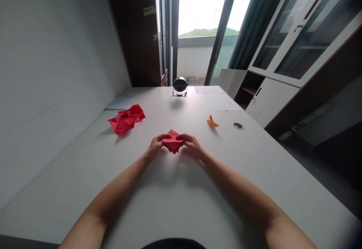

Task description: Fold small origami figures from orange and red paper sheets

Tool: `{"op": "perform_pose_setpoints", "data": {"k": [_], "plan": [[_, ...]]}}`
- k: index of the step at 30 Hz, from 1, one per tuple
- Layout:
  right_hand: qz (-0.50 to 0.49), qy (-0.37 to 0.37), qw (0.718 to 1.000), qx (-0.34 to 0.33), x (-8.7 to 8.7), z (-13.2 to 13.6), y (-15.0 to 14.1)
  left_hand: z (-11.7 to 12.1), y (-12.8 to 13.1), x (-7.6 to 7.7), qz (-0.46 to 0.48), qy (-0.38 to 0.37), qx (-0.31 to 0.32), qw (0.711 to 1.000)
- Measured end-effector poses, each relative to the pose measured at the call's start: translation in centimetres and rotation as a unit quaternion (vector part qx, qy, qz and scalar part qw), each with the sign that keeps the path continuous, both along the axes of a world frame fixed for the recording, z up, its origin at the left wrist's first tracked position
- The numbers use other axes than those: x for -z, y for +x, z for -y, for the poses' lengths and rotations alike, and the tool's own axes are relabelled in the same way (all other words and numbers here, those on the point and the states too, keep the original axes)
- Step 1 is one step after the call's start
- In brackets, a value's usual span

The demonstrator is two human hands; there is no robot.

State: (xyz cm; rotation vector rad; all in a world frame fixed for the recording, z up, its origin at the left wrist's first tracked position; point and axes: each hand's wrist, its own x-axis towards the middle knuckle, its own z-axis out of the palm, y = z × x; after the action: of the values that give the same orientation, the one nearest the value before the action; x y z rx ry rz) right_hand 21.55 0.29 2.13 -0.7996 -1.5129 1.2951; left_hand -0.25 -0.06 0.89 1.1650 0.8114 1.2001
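Observation:
A small folded red paper piece (173, 142) lies at the middle of the white table (175, 196). My left hand (156, 146) pinches its left side with curled fingers. My right hand (191, 144) pinches its right side the same way. Both forearms reach in from the near edge. The paper shows several creases and a point toward me.
A larger creased red paper sheet (126, 119) lies at the left near the wall. A small orange folded paper (212, 122) sits to the right, beside a round cable hole (238, 126). A small black fan (180, 86) and white sheets (217, 98) are at the far edge.

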Motion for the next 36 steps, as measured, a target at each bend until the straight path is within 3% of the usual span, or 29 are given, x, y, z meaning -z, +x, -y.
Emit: {"op": "perform_pose_setpoints", "data": {"k": [4,10,21,27,32,36], "plan": [[-0.001,-0.012,1.000,-0.023,-0.1,0.2,-0.1,-0.4,-0.3,0.4,0.004,0.005,-0.026,1.000],[-0.002,-0.019,0.999,-0.040,-0.5,0.5,-0.3,-0.1,-0.1,0.2,-0.030,0.015,-0.003,0.999],[-0.002,0.014,0.997,0.071,0.6,-0.6,0.2,0.5,-0.1,-0.5,-0.053,0.000,0.032,0.998],[-0.017,0.006,0.997,0.070,0.4,-0.5,0.2,0.3,-0.2,-0.3,-0.026,-0.018,0.033,0.999],[-0.024,0.006,0.998,0.052,0.2,-0.3,0.0,-0.2,-0.1,-0.3,0.017,-0.004,-0.005,1.000],[-0.035,-0.005,0.998,0.049,0.3,-0.5,0.0,-0.3,-0.2,-0.4,-0.008,0.008,-0.046,0.999]]}}
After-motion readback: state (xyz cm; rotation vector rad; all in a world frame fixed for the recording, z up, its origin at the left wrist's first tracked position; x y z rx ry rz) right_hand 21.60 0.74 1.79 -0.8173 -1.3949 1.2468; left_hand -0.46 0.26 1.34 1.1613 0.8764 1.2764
